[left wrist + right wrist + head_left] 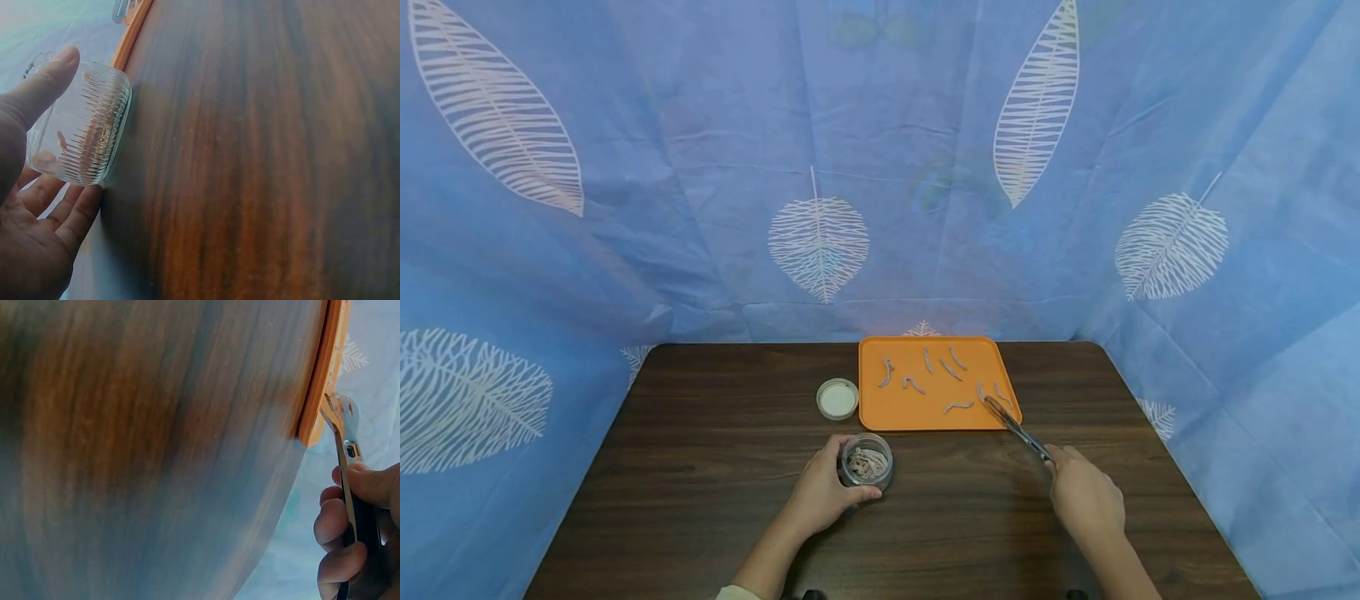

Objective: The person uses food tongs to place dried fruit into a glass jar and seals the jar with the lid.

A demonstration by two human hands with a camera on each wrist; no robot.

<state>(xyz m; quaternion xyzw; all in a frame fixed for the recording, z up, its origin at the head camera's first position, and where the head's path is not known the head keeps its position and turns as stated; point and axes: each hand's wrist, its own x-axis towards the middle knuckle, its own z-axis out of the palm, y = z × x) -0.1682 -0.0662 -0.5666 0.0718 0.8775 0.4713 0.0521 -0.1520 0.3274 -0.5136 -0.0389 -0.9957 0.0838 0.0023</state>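
My left hand (822, 493) grips a clear ribbed glass jar (103, 128) at the table's near middle, thumb on one side and fingers on the other. Pale, thin, worm-like strips (867, 463) lie inside it. With my right hand (1086, 497) I hold metal tongs (1021, 431), whose tips are over the right front part of an orange tray (910, 417), beside some greyish worm-like pieces (958, 406). Several such pieces are spread apart across the tray. Whether the tips pinch one is too small to tell.
A round lid (837, 399) with a pale inside lies left of the tray, behind the jar. All stand on a dark wood-grain table (715, 467). Blue cloth (925, 250) with white leaf prints hangs behind and at both sides.
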